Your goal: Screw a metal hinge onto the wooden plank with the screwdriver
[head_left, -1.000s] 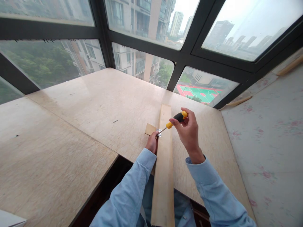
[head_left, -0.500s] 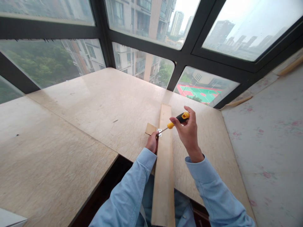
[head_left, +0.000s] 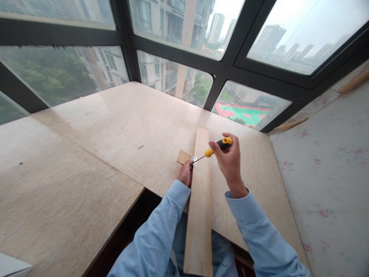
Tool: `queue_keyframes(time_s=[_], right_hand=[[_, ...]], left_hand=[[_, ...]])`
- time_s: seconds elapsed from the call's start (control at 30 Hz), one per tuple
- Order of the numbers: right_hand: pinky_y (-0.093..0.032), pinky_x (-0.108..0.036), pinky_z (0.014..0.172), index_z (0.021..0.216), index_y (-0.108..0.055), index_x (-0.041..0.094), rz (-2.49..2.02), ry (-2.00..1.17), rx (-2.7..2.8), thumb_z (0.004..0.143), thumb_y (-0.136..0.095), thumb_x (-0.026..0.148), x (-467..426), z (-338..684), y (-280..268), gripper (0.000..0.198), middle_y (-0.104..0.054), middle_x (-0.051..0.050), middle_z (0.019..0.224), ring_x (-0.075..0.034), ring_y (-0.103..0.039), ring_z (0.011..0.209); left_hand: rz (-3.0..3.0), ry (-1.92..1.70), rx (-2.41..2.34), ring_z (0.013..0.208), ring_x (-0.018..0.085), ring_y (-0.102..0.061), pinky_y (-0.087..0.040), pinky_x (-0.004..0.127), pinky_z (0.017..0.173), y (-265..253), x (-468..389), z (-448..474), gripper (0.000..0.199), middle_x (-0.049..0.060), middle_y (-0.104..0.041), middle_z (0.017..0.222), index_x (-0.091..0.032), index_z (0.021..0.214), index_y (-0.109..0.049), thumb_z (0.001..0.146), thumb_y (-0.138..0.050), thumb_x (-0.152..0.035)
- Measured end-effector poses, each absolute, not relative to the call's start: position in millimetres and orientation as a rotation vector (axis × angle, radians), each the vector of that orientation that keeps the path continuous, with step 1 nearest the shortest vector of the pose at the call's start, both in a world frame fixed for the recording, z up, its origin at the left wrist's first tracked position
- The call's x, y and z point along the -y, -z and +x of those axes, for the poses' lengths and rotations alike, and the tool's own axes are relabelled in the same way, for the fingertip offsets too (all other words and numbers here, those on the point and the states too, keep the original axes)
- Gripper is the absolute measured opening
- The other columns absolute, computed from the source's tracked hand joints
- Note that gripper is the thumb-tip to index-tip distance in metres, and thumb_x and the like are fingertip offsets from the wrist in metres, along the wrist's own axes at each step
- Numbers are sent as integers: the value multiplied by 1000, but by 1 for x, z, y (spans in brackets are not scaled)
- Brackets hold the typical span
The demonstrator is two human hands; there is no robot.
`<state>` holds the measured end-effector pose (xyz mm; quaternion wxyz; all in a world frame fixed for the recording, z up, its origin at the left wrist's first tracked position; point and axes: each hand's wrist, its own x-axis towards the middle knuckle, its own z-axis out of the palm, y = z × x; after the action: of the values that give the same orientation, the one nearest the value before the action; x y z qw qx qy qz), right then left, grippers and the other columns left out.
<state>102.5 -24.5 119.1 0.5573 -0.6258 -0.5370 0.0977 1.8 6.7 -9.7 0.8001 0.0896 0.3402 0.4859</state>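
On the counter [head_left: 109, 123], a metal hinge [head_left: 195, 161] sits on the plank [head_left: 198, 215] beside a wood block [head_left: 182, 156]; right hand [head_left: 231, 161] grips screwdriver [head_left: 223, 144], left hand [head_left: 185, 174] at hinge, exact hold unclear; fastening appears unfinished.

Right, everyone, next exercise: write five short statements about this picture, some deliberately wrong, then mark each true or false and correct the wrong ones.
1. The right hand holds a yellow-and-black screwdriver. True.
2. The screwdriver slants up and away from the metal plate, its tip far from it. False: its shaft slants down to the plate, with the tip end there.
3. The long wooden board extends past the near edge of the tabletop. True.
4. The left hand is at the board's far end, by the window. False: it is beside the board, close to the metal plate.
5. The person's sleeves are light blue. True.
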Motion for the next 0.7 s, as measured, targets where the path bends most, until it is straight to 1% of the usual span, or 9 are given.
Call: queue_keyframes(time_s=[0.1,0.2,0.27,0.3,0.37,0.43,0.53,0.63,0.7], right_hand=[[-54,-45,91,117,-49,22,-1355,-400,1122,75,-73,33,25,101,-122,50,-63,-5,103,-22,-66,97],[-47,-47,105,116,-48,23,-1133,-595,1107,73,-64,19,25,99,-123,46,-65,-7,115,-22,-62,115],[-41,-48,110,112,-50,23,-1094,-650,1124,71,-60,16,25,98,-123,43,-62,-8,123,-22,-57,125],[-40,-48,111,110,-50,23,-1108,-649,1130,72,-60,17,25,98,-122,40,-61,-8,125,-22,-56,127],[-45,-47,106,109,-49,24,-1182,-605,1120,74,-64,24,25,96,-121,37,-60,-6,121,-22,-59,120],[-52,-43,95,109,-46,25,-1284,-535,1091,77,-70,35,25,95,-118,42,-59,-4,111,-20,-64,105],[-55,-37,82,110,-45,24,-1430,-417,1083,80,-69,47,26,96,-114,45,-56,-2,101,-17,-64,88],[-54,-38,80,110,-48,24,-1498,-347,1090,81,-69,48,28,101,-114,43,-55,-2,99,-17,-63,84],[-55,-40,84,115,-48,24,-1484,-368,1099,78,-72,45,29,104,-115,49,-57,-2,100,-18,-64,87]], left_hand=[[189,-1030,-731,89,26,-69,-55,37,84,9,-7,1,16,7,-72,75,-12,82,-69,72,-64,-24],[186,-1008,-732,88,27,-70,-55,38,83,10,-7,1,16,7,-72,74,-12,82,-68,73,-63,-24],[181,-1008,-741,88,26,-70,-55,37,83,11,-7,1,15,7,-71,74,-12,81,-68,72,-64,-24],[179,-1014,-740,88,26,-70,-55,36,84,11,-7,1,16,7,-71,73,-12,81,-69,72,-65,-24],[179,-1028,-730,88,26,-70,-54,36,85,12,-7,2,17,7,-71,73,-12,81,-69,71,-66,-24],[178,-1041,-719,88,26,-70,-54,36,85,12,-7,3,17,6,-71,73,-12,81,-69,71,-66,-24],[169,-1043,-724,88,25,-69,-54,36,85,12,-7,4,16,6,-71,71,-12,80,-69,70,-66,-24],[174,-1041,-725,88,25,-69,-54,35,84,11,-7,3,15,5,-70,70,-12,80,-68,71,-65,-24],[178,-1034,-725,87,25,-70,-55,35,83,10,-7,2,14,5,-70,69,-13,80,-68,73,-63,-23]])
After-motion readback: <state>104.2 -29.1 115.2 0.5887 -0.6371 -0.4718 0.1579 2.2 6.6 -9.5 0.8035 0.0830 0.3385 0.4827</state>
